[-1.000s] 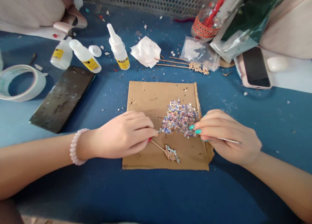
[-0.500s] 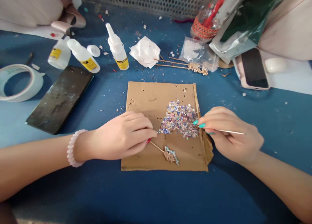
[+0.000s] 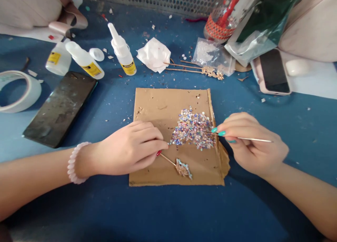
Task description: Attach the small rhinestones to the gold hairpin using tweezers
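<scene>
The left hand (image 3: pixel 137 147) was found with its fingers bent and the stem (image 3: pixel 167 159) of a gold-toned ornament (image 3: pixel 183 169) grasped at the thumb. Part of this hold was covered by the hand, and whether a stone was also pinched at the index fingertip could not be told. The ornament's head was noted over the near part of the cardboard sheet (image 3: pixel 151 107), pale bluish stones being seen along its far and right edges. Whether it was resting on the board or slightly raised could not be determined.

In the right hand (image 3: pixel 255 145) a slender tool (image 3: pixel 256 140) was grasped between thumb and fingers, its tip directed leftward at the right edge of a heap of small stones (image 3: pixel 193 128). Contact between tip and stones could not be confirmed at this scale.

It was judged that single stones were being sorted or picked with the tip. For this to be done well, a shallow angle and light pressure were considered advisable, so that one stone would be separated at the heap's edge without its neighbours being scattered. A steady stem was considered equally necessary, with the ornament's head kept clear of the heap and its stones untouched by the fingers. The left index fingertip was recorded at the heap's left edge, where stones could easily be disturbed. Beyond the sheet, on the far side, a white bottle (image 3: pixel 122 54) was observed upright.
</scene>
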The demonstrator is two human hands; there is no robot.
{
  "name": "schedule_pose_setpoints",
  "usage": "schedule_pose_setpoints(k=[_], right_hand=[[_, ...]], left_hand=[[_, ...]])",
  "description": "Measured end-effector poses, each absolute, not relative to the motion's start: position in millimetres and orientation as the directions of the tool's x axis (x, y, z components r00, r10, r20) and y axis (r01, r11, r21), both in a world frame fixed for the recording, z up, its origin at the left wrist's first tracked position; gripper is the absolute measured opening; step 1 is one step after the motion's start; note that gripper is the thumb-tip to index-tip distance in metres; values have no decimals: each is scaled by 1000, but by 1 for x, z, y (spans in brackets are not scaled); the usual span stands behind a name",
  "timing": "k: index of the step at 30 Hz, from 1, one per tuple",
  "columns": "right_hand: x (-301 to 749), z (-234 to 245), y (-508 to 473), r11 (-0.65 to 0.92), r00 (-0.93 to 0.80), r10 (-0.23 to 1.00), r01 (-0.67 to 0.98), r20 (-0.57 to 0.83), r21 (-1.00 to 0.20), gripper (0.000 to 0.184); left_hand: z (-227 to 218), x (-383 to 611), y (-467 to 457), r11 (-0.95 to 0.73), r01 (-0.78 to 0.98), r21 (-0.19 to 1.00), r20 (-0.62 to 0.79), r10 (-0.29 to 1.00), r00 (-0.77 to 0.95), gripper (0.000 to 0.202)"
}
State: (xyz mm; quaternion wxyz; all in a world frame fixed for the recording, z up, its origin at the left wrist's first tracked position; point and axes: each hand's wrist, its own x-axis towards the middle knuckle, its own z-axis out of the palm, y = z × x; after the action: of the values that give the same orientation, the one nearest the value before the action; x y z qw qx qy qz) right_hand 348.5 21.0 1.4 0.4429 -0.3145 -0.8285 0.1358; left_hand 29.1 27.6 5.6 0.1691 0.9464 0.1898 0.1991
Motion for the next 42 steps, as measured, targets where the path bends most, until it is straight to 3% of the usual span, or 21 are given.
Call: schedule_pose_setpoints(k=[6,20,32,42], right_hand=[[345,6,21,804,-467,594,366,656,-468,12],[347,6,20,791,-447,609,405,655,-459,12],[346,12,23,842,-559,533,277,635,-463,8],[345,9,22,822,-496,570,339,655,-458,9]], left_hand=[[5,30,28,-870,288,401,310,424,851,19],[6,29,28,-869,290,402,304,425,853,20],[8,31,28,-864,294,408,298,430,852,20],[6,29,28,-865,295,406,291,428,855,20]])
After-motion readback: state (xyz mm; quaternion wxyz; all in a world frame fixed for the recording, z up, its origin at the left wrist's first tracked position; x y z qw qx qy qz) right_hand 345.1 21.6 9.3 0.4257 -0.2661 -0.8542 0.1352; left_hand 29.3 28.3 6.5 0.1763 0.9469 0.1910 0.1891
